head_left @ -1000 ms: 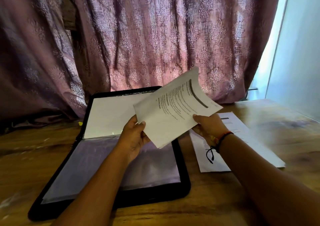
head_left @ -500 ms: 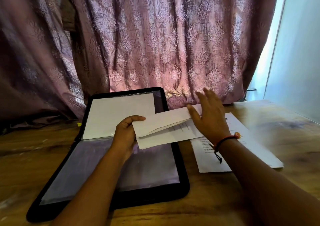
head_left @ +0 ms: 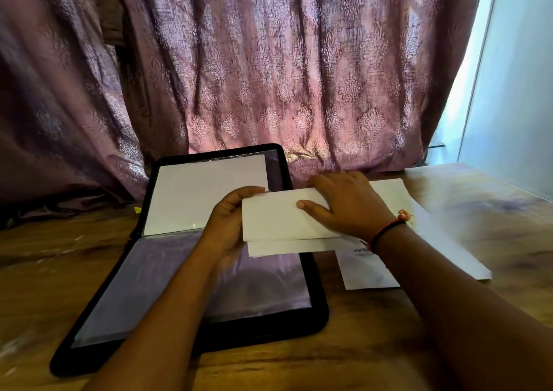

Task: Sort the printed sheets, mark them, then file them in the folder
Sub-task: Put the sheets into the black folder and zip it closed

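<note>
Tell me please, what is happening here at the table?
A person is folding a printed sheet over. The left hand grips its left edge, and the right hand presses flat on top. An open black folder lies on the wooden table, one white page in its upper half. More sheets lie beside it, under the right hand.

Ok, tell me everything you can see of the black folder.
The folder lies open flat on the wooden table, its far half close to the curtain. It has a black, rounded border. The far half holds a blank white sheet under a clear sleeve; the near half shows an empty glossy sleeve. The left hand and folded paper overlap its right side.
</note>
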